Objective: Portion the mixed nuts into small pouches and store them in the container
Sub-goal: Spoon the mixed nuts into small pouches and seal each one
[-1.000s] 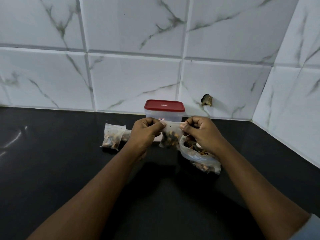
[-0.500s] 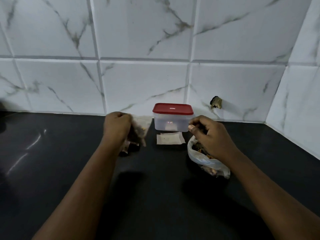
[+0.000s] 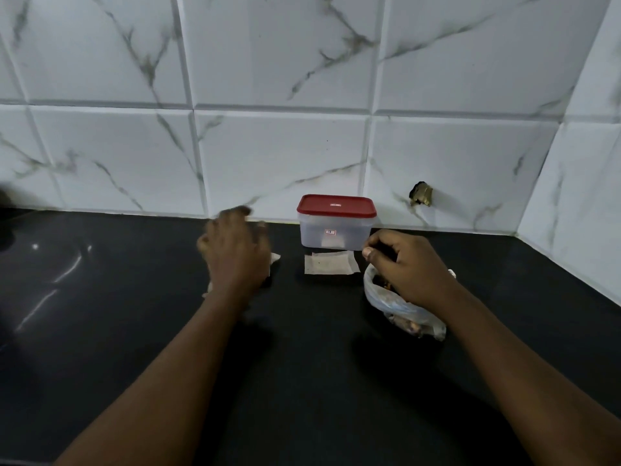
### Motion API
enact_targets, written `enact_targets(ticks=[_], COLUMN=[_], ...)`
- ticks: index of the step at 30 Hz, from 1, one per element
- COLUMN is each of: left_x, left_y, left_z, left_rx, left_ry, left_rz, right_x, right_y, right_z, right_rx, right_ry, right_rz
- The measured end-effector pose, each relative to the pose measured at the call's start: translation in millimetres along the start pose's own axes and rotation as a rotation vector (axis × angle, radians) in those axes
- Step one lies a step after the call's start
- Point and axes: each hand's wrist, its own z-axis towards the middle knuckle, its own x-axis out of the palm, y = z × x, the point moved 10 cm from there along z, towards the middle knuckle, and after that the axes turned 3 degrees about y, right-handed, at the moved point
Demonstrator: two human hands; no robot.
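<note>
Mixed nuts [image 3: 408, 326] sit in a crumpled clear plastic bag [image 3: 386, 302] lying on a black surface [image 3: 302, 381], right of centre. The right hand [image 3: 403, 267] rests on the bag's open mouth with its fingers [image 3: 379, 245] curled and thumb against forefinger; whether they pinch nuts, plastic or nothing cannot be told. A small stack of flat empty pouches [image 3: 331, 264] lies just left of that hand, directly in front of a clear container [image 3: 336, 233] whose red lid [image 3: 336, 206] is on. The container stands against a white marbled tile wall [image 3: 285, 156]. Further left, the left hand [image 3: 235, 257] is motion-blurred above the filled pouches [image 3: 274, 260], of which only pale corners show beside it; its fingers seem stretched forward, but whether they grasp a pouch cannot be told. As a judgement, the task is partway: some pouches are filled and set aside, the bag holds more nuts, empty pouches remain, and nothing has gone into the closed container (it looks empty, though the plastic is cloudy). Compared with half a second earlier, the left hand, then gripping a filled pouch raised beside the container, has dropped lower over the pile, while the right hand has stayed at the bag.
</note>
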Motion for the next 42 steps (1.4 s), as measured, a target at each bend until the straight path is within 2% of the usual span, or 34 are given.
enact_targets(ticks=[3, 6, 9, 12, 19, 25, 29, 33, 35, 38, 42], left_x=[42.8, 92.6, 122.1, 135.4, 147.7, 143.0, 117.3, 69.6, 55.4, 55.1, 56.2], left_y=[-61.0, -87.6, -96.2, -98.9, -96.4, -102.6, -101.2, -103.9, -108.2, -123.3, -131.5], left_z=[-26.8, -50.8, -52.8, -48.9, -51.2, -52.5, -35.0, -26.5, -25.3, -31.3, -43.3], left_rx=[0.354, 0.518, 0.588, 0.543, 0.545, 0.565, 0.458, 0.465, 0.456, 0.450, 0.466], left_ry=[0.219, 0.461, 0.586, 0.621, 0.633, 0.607, 0.465, 0.174, 0.134, 0.254, 0.300], left_rz=[0.038, 0.187, 0.333, 0.306, 0.195, 0.141, -0.042, -0.279, -0.438, -0.690, -0.747], right_x=[-0.3, 0.3, -0.7, -2.9, -10.7, -10.7, -11.2, -12.2, -10.8, -3.9, 7.8], right_y=[-3.1, -4.0, -4.3, -6.3, -15.9, -12.4, -19.6, -20.7, -25.1, -34.6, -34.6], right_z=[0.5, 1.1, 1.3, 1.4, 2.9, 2.0, 4.0, 4.7, 5.3, 5.3, 3.9], right_rx=[0.014, 0.024, 0.035, 0.038, 0.080, 0.078, 0.099, 0.093, 0.134, 0.257, 0.275], right_ry=[-0.013, -0.008, -0.004, -0.005, -0.081, -0.082, -0.073, -0.068, -0.077, -0.058, 0.051], right_rz=[-0.005, 0.011, -0.003, -0.024, -0.093, -0.051, -0.065, -0.087, 0.095, 0.492, 0.576])
